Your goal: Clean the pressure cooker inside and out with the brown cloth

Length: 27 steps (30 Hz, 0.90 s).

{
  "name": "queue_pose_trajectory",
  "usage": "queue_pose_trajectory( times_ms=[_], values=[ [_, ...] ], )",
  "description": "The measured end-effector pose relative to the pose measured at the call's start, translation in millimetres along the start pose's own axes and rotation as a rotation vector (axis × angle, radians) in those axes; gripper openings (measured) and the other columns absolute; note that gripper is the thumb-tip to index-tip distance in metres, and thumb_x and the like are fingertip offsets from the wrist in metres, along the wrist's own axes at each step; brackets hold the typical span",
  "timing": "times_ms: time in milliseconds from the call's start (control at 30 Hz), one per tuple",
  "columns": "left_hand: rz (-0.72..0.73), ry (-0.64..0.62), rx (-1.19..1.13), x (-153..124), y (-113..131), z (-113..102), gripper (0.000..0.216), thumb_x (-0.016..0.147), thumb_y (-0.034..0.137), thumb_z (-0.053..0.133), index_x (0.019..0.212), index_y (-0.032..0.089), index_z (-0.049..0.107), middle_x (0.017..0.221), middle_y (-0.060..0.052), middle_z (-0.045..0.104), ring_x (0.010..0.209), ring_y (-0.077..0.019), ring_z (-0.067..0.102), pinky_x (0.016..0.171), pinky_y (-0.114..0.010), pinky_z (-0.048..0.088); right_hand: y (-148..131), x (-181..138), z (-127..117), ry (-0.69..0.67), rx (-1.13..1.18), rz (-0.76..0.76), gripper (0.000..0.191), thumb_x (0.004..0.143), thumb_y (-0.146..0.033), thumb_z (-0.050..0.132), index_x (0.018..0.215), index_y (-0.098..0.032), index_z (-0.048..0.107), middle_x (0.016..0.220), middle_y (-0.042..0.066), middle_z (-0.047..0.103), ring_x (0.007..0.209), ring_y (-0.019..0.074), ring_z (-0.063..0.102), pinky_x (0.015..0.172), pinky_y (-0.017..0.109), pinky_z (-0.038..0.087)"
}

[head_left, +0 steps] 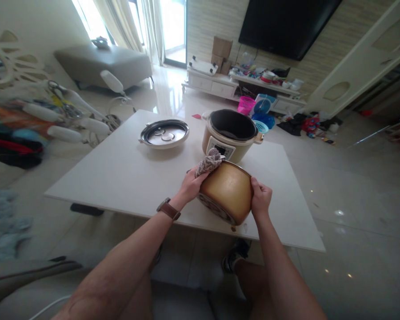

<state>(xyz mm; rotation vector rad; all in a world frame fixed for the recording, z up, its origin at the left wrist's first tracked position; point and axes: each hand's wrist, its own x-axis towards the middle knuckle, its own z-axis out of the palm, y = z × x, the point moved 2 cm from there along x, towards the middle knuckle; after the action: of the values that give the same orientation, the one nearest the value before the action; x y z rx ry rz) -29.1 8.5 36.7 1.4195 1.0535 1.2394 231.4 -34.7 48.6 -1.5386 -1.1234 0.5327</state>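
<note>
At the near edge of the table (126, 178), a golden-brown inner pot (227, 191) lies tipped on its side. The right hand (260, 198) clasps its right flank, and the left hand (190, 184) grips a patterned cloth (209, 162) against its upper left. Behind stand the open cooker (231, 138) and, farther left, a lid (164, 133).

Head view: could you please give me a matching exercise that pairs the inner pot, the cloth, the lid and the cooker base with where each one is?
1. inner pot
2. cloth
3. lid
4. cooker base

A. lies flat on the table, farthest left
B. tipped on its side between left hand and right hand
C. stands open behind the hands
D. bunched in the left hand

Pairs: 1-B, 2-D, 3-A, 4-C
</note>
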Motion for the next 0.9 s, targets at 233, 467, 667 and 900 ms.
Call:
queue_pose_trajectory(
  times_ms=[233, 467, 667, 900],
  values=[
    [0.007, -0.003, 0.000, 0.9, -0.3, -1.7, 0.055, 0.093, 0.051, 0.062, 0.133, 0.016, 0.076, 0.138, -0.010, 0.074, 0.132, -0.0348, 0.065, 0.116, -0.046, 0.048, 1.4, -0.1, 0.6, -0.009, 0.025, 0.007, 0.063, 0.084, -0.071, 0.066, 0.055, -0.025, 0.034, 0.056, -0.006, 0.027, 0.058, 0.0097, 0.024, 0.052, 0.029, 0.019],
    [-0.001, 0.008, -0.001, -0.4, -1.1, -1.6, 0.054, 0.093, 0.051, 0.063, 0.132, 0.016, 0.076, 0.136, -0.010, 0.075, 0.131, -0.0348, 0.065, 0.116, -0.046, 0.048, 0.3, 0.0, 0.8, -0.004, 0.022, 0.010, 0.064, 0.084, -0.073, 0.066, 0.055, -0.025, 0.035, 0.056, -0.006, 0.026, 0.057, 0.0096, 0.024, 0.051, 0.028, 0.019],
    [-0.026, 0.010, -0.007, -0.5, 0.0, -0.7, 0.057, 0.093, 0.053, 0.063, 0.134, 0.016, 0.075, 0.136, -0.010, 0.076, 0.134, -0.0348, 0.064, 0.115, -0.046, 0.050, -1.1, 0.0, 0.7, -0.008, 0.008, 0.010, 0.066, 0.083, -0.076, 0.065, 0.055, -0.026, 0.033, 0.056, -0.006, 0.026, 0.058, 0.0099, 0.023, 0.052, 0.029, 0.019],
    [-0.003, 0.023, 0.001, -1.4, 0.5, 0.3, 0.056, 0.093, 0.051, 0.063, 0.136, 0.016, 0.075, 0.131, -0.010, 0.078, 0.129, -0.0354, 0.066, 0.112, -0.047, 0.051, 0.7, 0.4, 0.4, -0.007, 0.026, 0.010, 0.064, 0.083, -0.073, 0.066, 0.054, -0.025, 0.035, 0.056, -0.006, 0.026, 0.058, 0.0099, 0.024, 0.052, 0.029, 0.019]
  ],
)
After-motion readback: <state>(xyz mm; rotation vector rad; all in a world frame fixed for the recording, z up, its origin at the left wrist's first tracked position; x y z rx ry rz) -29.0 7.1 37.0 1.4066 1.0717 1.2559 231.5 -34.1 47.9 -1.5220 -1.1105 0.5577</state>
